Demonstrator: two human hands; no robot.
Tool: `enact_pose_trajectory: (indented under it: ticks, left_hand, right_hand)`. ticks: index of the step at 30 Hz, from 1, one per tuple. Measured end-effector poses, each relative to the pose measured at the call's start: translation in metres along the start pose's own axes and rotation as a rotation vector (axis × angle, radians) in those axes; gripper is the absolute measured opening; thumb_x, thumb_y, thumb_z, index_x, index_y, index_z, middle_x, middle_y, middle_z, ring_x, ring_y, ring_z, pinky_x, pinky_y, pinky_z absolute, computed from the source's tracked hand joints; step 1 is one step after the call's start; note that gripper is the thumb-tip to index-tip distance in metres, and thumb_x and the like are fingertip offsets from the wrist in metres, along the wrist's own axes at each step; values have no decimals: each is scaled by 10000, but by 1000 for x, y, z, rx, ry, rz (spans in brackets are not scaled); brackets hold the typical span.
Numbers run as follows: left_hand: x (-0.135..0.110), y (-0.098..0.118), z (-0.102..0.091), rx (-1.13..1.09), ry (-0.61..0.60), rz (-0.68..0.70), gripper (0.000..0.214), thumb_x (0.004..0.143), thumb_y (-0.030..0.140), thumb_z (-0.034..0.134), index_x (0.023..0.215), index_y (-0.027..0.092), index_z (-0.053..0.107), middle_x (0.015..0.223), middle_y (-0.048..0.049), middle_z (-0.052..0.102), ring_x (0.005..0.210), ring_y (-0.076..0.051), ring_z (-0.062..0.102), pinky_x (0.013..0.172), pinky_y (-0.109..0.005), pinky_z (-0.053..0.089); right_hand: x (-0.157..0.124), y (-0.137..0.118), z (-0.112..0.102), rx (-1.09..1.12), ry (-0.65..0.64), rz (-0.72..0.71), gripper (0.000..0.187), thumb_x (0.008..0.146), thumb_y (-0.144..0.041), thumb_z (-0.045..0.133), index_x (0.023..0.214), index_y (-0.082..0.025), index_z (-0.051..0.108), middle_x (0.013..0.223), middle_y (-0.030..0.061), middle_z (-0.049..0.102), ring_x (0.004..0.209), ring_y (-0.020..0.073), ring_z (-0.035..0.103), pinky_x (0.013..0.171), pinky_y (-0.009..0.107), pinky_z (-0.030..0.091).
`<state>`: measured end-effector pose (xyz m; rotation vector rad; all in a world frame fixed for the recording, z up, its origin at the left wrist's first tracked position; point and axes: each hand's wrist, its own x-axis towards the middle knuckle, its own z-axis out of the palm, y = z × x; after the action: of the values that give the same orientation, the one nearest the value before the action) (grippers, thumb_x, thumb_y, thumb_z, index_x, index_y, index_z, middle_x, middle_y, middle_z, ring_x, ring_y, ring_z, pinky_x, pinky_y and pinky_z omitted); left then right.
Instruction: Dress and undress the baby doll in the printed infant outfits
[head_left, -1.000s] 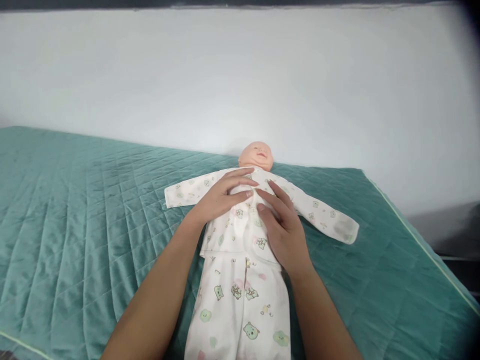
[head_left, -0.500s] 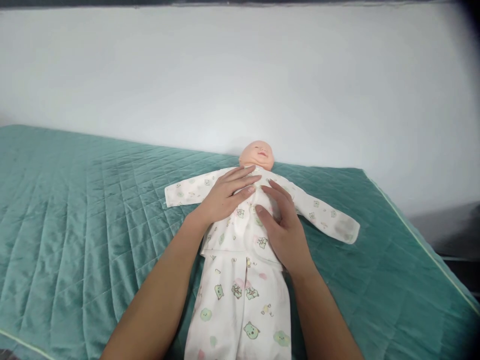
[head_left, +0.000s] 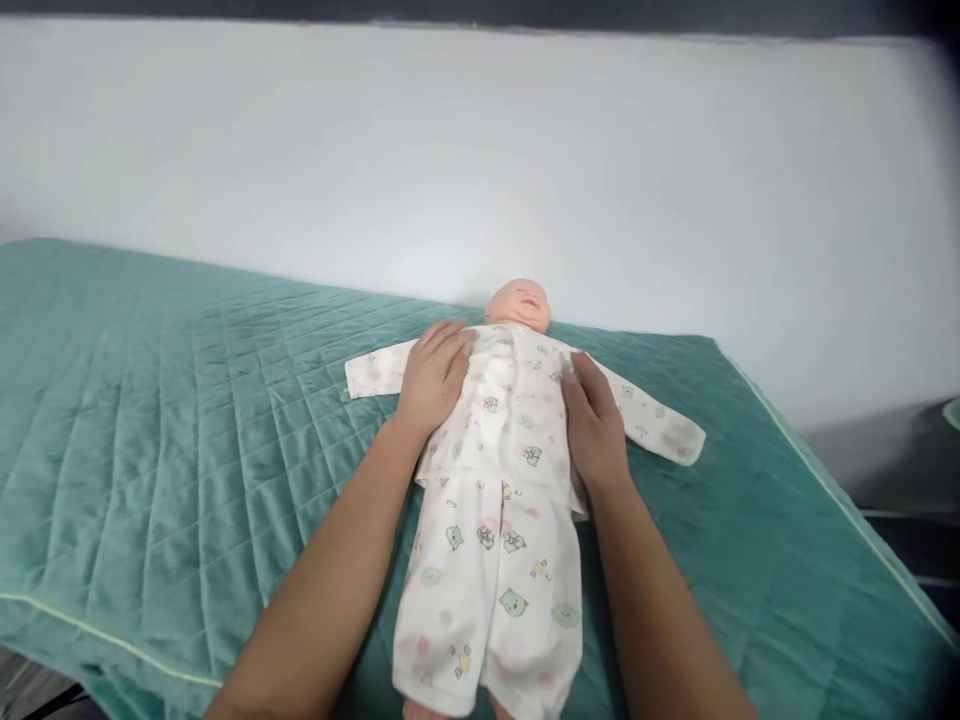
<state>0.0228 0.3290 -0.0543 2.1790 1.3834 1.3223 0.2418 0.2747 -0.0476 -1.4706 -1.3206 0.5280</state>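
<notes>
The left hand, flat, and right hand, loosely cupped, now rest against the sides of the doll on the quilt, parted from mid-chest, so its shirt front shows.

2 hands, 1 doll, 1 top, 1 quilt

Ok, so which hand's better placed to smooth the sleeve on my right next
Probably your right hand: it's at the right edge of the shirt, beside that sleeve; your left hand is across it, by the other sleeve.
</notes>
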Motion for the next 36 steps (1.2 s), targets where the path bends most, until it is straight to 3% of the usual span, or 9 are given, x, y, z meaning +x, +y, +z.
enact_pose_trajectory:
  ticks: [2,5,8,13,17,21,27,31,36]
  left_hand:
    - [-13,-12,-6,183,14,-102,441,1008,267,366,1369,185,604,1493,-107,567,1480,-264,397,1249,-536,268]
    - [-38,-23,-24,382,-101,-197,528,962,214,394,1482,218,487,1614,-100,415,1532,-301,308,1251,-616,191]
    - [-62,-31,-46,478,-173,-293,591,958,286,436,1544,231,390,1666,-96,313,1552,-321,255,1250,-641,164]
    - [-76,-47,-70,558,-136,-514,629,971,378,420,1552,142,377,1643,-189,328,1510,-358,329,1248,-570,232]
    - [-70,-57,-72,583,-124,-554,580,985,347,394,1554,234,404,1603,-148,417,1510,-334,337,1243,-576,225]
    - [-68,-61,-73,542,-90,-520,536,989,252,392,1517,310,468,1524,-91,534,1480,-298,393,1249,-574,202]
    - [-72,-63,-76,440,30,-517,453,936,147,464,1340,235,651,1362,-92,662,1279,-277,577,1164,-477,363]
    - [-70,-67,-76,410,79,-531,388,929,204,507,1272,236,686,1315,-65,682,1234,-257,601,1111,-400,413]
    - [-68,-72,-76,389,72,-531,330,929,263,518,1190,267,720,1265,-40,701,1184,-244,625,1083,-382,434]
  right_hand:
    - [6,16,-3,-100,17,-46,603,947,-615,482,1393,-221,581,1560,134,470,1476,285,384,1225,530,277]
    - [7,36,-16,-295,3,-172,644,959,-579,415,1422,-154,553,1575,178,436,1492,294,352,1235,518,264]
    - [-3,48,-41,-546,-35,-226,645,946,-460,449,1452,-67,518,1589,215,405,1507,328,318,1246,502,250]
    - [-23,62,-95,-849,-122,-140,654,976,-440,438,1542,-111,420,1626,176,365,1474,376,369,1195,552,319]
    - [-26,71,-120,-947,-112,-18,617,1003,-464,391,1505,-114,475,1586,201,419,1428,373,429,1159,542,357]
    - [-23,76,-124,-916,28,59,584,985,-469,407,1411,-103,569,1461,235,537,1302,370,529,1076,516,422]
    - [-17,87,-134,-609,220,94,479,859,-438,538,1163,-105,698,1122,171,695,1038,294,624,968,441,473]
    - [-13,86,-137,-410,250,154,405,809,-394,598,1117,-163,722,1002,96,721,879,227,641,887,380,493]
    - [-3,77,-130,-462,213,180,427,803,-360,607,1165,-166,727,945,71,703,814,201,607,845,348,475]
